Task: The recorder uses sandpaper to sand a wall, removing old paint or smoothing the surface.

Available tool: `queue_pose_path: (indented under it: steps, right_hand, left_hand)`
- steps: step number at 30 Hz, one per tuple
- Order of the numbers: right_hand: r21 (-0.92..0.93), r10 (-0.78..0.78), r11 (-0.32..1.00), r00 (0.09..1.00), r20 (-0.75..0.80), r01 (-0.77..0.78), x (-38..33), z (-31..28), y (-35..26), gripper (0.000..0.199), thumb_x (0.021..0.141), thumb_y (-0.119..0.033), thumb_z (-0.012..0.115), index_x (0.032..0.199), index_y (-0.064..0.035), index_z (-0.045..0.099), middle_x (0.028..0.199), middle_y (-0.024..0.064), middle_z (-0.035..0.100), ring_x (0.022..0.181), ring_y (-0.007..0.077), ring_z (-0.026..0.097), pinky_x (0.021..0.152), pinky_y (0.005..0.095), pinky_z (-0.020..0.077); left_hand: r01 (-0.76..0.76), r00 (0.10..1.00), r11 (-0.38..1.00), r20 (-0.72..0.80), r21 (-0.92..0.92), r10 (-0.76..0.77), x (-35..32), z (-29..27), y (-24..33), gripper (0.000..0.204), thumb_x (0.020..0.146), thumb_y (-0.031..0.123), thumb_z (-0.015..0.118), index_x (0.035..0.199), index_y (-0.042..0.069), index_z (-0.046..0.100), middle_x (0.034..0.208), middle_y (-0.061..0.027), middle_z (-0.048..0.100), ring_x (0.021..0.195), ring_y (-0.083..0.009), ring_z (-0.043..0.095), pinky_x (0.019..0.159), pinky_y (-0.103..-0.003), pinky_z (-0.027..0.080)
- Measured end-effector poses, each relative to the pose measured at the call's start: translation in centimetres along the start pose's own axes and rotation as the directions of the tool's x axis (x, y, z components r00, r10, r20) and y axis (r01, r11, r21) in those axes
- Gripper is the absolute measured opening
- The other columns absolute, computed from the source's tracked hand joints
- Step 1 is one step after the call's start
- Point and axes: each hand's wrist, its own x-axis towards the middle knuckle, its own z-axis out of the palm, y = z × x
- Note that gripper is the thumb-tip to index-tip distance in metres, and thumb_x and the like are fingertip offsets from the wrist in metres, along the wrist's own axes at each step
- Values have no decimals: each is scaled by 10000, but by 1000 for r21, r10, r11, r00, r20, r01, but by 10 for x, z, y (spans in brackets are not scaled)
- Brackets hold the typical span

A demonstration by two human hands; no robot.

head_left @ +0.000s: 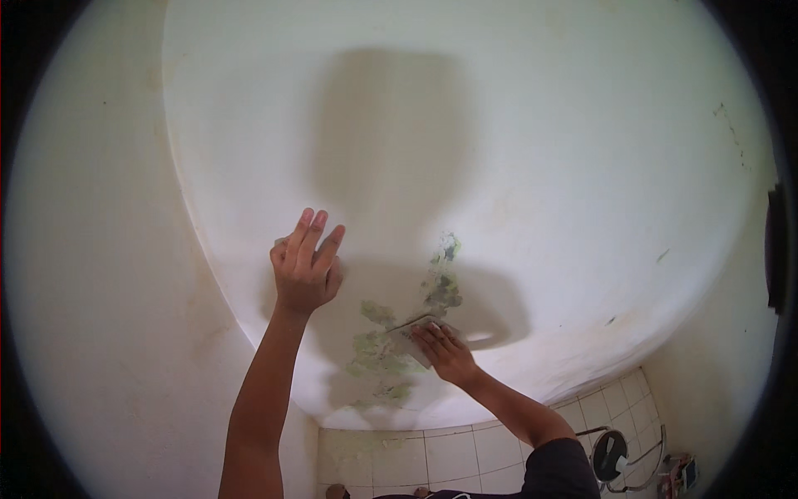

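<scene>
My right hand [446,356] presses a flat grey sheet [422,331], which looks like sandpaper, against the white wall [573,166]. Its fingers lie over the sheet's right part. Under and around it, the wall has blotchy green and grey patches [378,353] where the paint is worn. Another such patch [443,287] runs upward just above the sheet. My left hand [306,264] is raised at the left, near the wall, its back to me and several fingers stretched upward. Whether its fingertips touch the wall I cannot tell.
A side wall [108,249] meets the worn wall at a corner on the left. White floor tiles [453,455] lie below. At the lower right stand a metal-framed stool with a dark seat [611,455] and a small pile of items [677,476]. A dark object [776,249] is at the right edge.
</scene>
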Motion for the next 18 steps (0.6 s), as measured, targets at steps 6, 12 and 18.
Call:
queue_pose_path:
  steps: [6, 12, 18]
  right_hand:
    - [-117, 163, 964, 879, -449, -238, 137, -121, 72, 450, 914, 54, 406, 1350, 68, 519, 1455, 258, 456, 1357, 446, 428, 1088, 523, 401]
    - [109, 365, 930, 914, -178, -350, 22, 31, -42, 528, 853, 43, 452, 1376, 116, 455, 1489, 310, 375, 1404, 482, 331, 1144, 580, 270]
    - [235, 508, 858, 691, -515, -456, 162, -87, 15, 745, 665, 132, 491, 1405, 124, 401, 1480, 347, 348, 1388, 540, 300, 1144, 596, 254]
  left_hand:
    - [7, 1000, 1000, -4, 11, -7, 7, -1, 1, 445, 782, 128, 554, 1207, 170, 680, 1392, -79, 564, 1330, -224, 503, 914, -382, 353]
    - [1, 999, 1000, -37, 10, 0, 1, 2, 0, 446, 781, 140, 551, 1206, 175, 682, 1392, -77, 563, 1323, -225, 509, 908, -387, 357]
    - [1, 1000, 1000, -12, 21, -1, 6, 0, -2, 452, 781, 147, 553, 1215, 177, 680, 1400, -78, 556, 1320, -227, 511, 902, -386, 358]
